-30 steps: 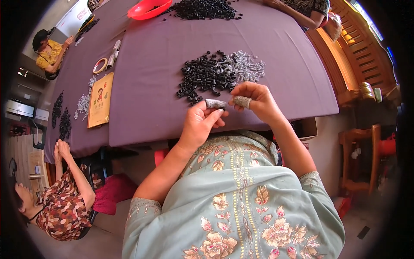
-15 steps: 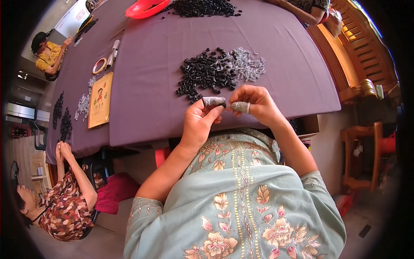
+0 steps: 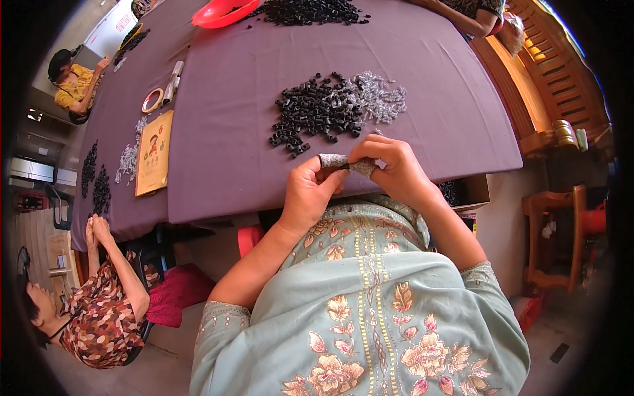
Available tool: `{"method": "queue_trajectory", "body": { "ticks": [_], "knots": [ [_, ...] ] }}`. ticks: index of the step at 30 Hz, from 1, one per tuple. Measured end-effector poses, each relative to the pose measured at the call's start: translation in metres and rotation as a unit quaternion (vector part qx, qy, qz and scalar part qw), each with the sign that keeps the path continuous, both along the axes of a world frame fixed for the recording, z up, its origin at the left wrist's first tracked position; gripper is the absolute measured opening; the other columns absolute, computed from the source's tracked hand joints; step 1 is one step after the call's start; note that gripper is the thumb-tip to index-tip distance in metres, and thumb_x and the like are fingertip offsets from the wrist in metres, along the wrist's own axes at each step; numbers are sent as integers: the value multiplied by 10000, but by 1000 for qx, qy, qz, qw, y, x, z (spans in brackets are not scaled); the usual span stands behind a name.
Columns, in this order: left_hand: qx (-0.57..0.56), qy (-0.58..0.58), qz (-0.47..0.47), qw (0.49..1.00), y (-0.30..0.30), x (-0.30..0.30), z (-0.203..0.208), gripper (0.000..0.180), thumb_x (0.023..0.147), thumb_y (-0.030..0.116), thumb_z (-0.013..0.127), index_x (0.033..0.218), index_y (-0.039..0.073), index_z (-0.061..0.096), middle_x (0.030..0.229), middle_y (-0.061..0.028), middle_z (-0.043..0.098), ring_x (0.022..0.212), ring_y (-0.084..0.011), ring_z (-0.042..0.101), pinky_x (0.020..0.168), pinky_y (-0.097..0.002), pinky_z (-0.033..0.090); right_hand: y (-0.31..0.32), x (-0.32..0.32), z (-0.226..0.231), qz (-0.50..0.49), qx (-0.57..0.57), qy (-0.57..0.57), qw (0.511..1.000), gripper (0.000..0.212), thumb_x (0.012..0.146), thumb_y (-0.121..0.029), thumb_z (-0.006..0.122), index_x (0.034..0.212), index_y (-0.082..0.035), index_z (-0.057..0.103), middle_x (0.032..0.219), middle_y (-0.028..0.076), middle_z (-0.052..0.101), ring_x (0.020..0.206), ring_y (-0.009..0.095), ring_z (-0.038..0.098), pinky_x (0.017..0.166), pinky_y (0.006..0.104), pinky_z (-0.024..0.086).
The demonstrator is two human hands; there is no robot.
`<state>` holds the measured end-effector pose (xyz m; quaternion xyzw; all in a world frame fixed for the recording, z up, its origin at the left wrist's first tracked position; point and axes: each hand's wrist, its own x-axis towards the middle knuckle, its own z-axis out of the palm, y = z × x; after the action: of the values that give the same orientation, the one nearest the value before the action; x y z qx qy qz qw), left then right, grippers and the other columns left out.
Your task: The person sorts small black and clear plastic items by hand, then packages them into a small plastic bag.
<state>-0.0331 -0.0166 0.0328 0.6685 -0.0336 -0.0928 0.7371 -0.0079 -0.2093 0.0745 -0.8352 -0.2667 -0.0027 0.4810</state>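
My left hand (image 3: 308,195) is closed in a pinch near the table's front edge, gripping a small black plastic piece (image 3: 345,167) that is mostly covered by fingertips. Against it press the fingers of my right hand (image 3: 401,170), also pinched; whatever they hold is hidden. Grey finger sleeves (image 3: 333,160) wrap a finger on each hand. Just beyond my hands lies a pile of short black tubular pieces (image 3: 310,112), and touching its right side is a heap of small clear plastic pieces (image 3: 382,99).
A purple cloth covers the table (image 3: 224,132). To the left lie a yellow booklet (image 3: 154,155), a tape roll (image 3: 152,100) and more small pieces. At the far side are a red bowl (image 3: 224,12) and a larger black pile (image 3: 310,11). Other people sit around the table.
My right hand has moved left, and its fingertips now meet those of my left hand over the black piece. My left hand has shifted slightly right.
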Motion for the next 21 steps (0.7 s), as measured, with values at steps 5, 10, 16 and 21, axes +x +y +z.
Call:
{"method": "queue_trajectory", "body": {
  "ticks": [5,10,16,21],
  "knots": [
    [1,19,-32,999,2,2,-2,140,916,71,678,1048,23,676,893,-21,706,711,-52,617,646,-201,516,2,-2,1,-14,17,39,999,279,695,119,632,951,10,650,832,139,636,791,280,652,696,342,514],
    [-4,44,-47,998,-1,0,-1,159,931,64,652,1078,4,651,931,-50,719,741,-85,661,661,-215,547,7,-7,4,-12,-37,-59,997,278,695,128,619,946,11,641,851,135,648,808,277,668,703,355,525],
    [-26,46,-41,998,1,1,0,165,931,55,649,1087,4,642,951,-79,723,753,-99,669,671,-223,553,2,-3,7,-6,7,61,998,350,697,150,572,1008,3,636,877,151,660,852,263,685,743,344,538],
    [-61,34,-23,997,0,0,0,171,928,57,655,1090,7,645,952,-83,723,766,-104,670,682,-232,554,-1,-1,8,-56,14,59,997,274,775,121,638,1025,7,642,904,82,687,879,160,683,788,293,542]
  ]
}}
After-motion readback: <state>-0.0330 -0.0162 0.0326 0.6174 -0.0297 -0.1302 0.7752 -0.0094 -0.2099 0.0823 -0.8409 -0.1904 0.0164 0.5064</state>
